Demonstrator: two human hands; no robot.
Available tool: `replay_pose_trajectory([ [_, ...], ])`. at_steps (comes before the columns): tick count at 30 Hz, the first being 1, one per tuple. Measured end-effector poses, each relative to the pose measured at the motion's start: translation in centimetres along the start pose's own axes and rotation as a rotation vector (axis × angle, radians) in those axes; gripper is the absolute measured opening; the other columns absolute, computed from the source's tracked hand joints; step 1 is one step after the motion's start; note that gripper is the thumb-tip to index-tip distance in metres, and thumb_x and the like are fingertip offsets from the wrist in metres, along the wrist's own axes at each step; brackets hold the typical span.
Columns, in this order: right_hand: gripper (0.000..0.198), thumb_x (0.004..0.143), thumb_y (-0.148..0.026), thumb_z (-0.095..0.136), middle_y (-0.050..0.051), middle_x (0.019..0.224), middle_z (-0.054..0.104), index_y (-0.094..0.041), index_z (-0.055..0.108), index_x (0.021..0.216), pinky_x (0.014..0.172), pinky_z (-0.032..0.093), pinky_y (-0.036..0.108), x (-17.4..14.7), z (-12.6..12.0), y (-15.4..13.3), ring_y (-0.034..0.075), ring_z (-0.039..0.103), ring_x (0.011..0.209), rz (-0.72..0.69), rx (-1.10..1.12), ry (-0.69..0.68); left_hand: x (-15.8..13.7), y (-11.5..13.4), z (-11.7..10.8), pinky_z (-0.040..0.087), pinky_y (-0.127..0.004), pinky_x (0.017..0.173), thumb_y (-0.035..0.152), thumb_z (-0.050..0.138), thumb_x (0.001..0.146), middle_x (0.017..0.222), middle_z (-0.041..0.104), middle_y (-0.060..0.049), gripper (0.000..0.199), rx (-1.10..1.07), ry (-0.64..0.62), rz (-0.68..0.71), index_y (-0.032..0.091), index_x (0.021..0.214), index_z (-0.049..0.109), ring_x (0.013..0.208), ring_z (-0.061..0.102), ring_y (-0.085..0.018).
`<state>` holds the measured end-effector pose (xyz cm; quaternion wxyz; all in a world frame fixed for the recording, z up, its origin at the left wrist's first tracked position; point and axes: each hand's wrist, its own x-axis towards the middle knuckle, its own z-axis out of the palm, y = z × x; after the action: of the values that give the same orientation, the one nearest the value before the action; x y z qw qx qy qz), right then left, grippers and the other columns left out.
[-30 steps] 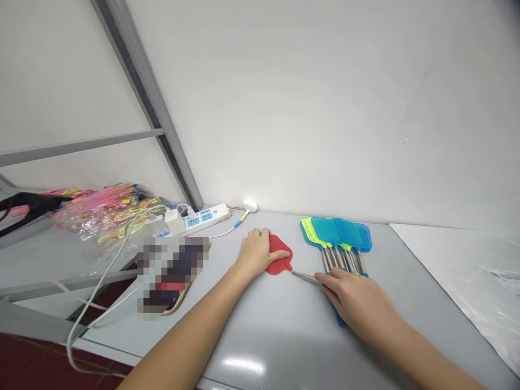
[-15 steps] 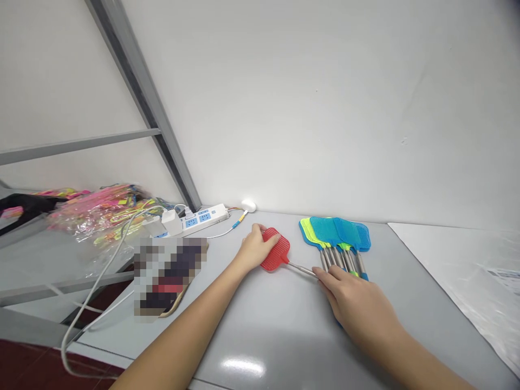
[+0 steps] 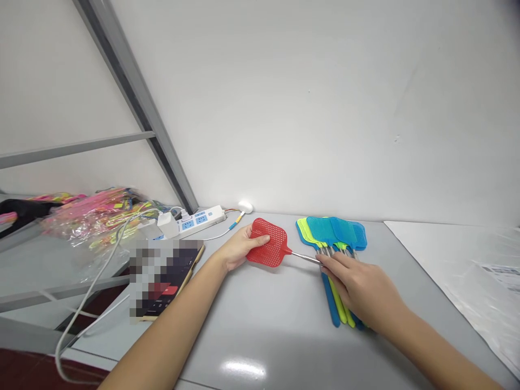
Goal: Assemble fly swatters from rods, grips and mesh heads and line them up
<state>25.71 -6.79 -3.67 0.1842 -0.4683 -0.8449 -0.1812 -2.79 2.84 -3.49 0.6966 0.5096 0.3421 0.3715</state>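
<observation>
A red fly swatter (image 3: 268, 246) with a thin metal rod is lifted a little above the grey table (image 3: 276, 336). My left hand (image 3: 239, 246) grips the left edge of its red mesh head. My right hand (image 3: 361, 287) pinches the metal rod at its right end. Just right of the red head lies a row of several blue and yellow-green fly swatters (image 3: 333, 233), their coloured handles running under my right hand.
A white power strip (image 3: 195, 219) with plugs and cables lies at the back left. A blurred flat object (image 3: 162, 279) sits left of my forearm. Pink and yellow plastic-wrapped goods (image 3: 93, 214) are piled at far left. White sheets (image 3: 467, 265) cover the table's right side.
The red swatter's head has come up off the table and turned flatter toward me, held by my left hand. My right hand stayed on the rod and shifted slightly back.
</observation>
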Motion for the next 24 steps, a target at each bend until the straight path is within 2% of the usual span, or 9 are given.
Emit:
replay_pose_trajectory([
  [3, 0.036, 0.093, -0.013, 0.041, 0.003, 0.083, 0.064, -0.018, 0.060, 0.123, 0.050, 0.032, 0.029, 0.0, -0.4, -0.2, 0.015, 0.059, 0.064, -0.017, -0.016, 0.001, -0.1, -0.3, 0.9, 0.056, -0.038, 0.081, 0.033, 0.077, 0.076, 0.104, 0.073, -0.010, 0.033, -0.049, 0.046, 0.003, 0.016, 0.102, 0.067, 0.090, 0.070, -0.024],
  [9, 0.040, 0.093, -0.012, 0.038, 0.008, 0.094, 0.069, -0.018, 0.060, 0.125, 0.052, 0.039, 0.029, 0.2, -0.7, -0.3, 0.017, 0.063, 0.068, 0.030, 0.036, -0.165, -0.4, -0.3, 2.7, 0.057, -0.037, 0.076, 0.035, 0.079, 0.073, 0.102, 0.073, -0.013, 0.035, 0.008, 0.111, 0.005, 0.013, 0.099, 0.070, 0.085, 0.070, -0.024],
  [14, 0.037, 0.098, -0.024, 0.034, 0.008, 0.107, 0.070, -0.022, 0.064, 0.120, 0.068, 0.048, 0.030, 0.6, -1.2, -0.3, 0.021, 0.067, 0.086, 0.202, 0.352, -0.250, -0.5, -0.2, 3.2, 0.057, -0.037, 0.077, 0.036, 0.078, 0.074, 0.096, 0.074, -0.011, 0.032, 0.060, 0.108, 0.024, 0.014, 0.097, 0.070, 0.085, 0.070, -0.023],
  [17, 0.036, 0.098, -0.032, 0.033, 0.005, 0.096, 0.071, -0.023, 0.068, 0.102, 0.069, 0.047, 0.029, 1.0, -1.9, -0.5, 0.021, 0.066, 0.088, 0.315, 0.581, -0.331, -0.5, -0.3, 3.3, 0.057, -0.037, 0.078, 0.037, 0.077, 0.075, 0.097, 0.074, -0.011, 0.033, 0.097, 0.097, 0.038, 0.013, 0.098, 0.070, 0.086, 0.070, -0.024],
  [20, 0.040, 0.098, -0.038, 0.031, 0.002, 0.074, 0.065, -0.022, 0.065, 0.084, 0.057, 0.041, 0.027, 1.4, -2.6, -0.8, 0.018, 0.059, 0.067, 0.390, 0.717, -0.442, -0.5, -0.3, 3.2, 0.057, -0.039, 0.080, 0.037, 0.076, 0.076, 0.097, 0.074, -0.012, 0.034, 0.125, 0.080, 0.038, 0.013, 0.099, 0.069, 0.086, 0.070, -0.024],
  [24, 0.039, 0.096, -0.045, 0.035, -0.001, 0.068, 0.054, -0.022, 0.059, 0.076, 0.055, 0.036, 0.026, 1.6, -2.6, -0.6, 0.016, 0.048, 0.062, 0.464, 0.883, -0.501, -0.6, -0.1, 3.1, 0.056, -0.040, 0.081, 0.039, 0.075, 0.077, 0.099, 0.073, -0.014, 0.036, 0.165, 0.044, 0.040, 0.012, 0.100, 0.068, 0.088, 0.070, -0.026],
])
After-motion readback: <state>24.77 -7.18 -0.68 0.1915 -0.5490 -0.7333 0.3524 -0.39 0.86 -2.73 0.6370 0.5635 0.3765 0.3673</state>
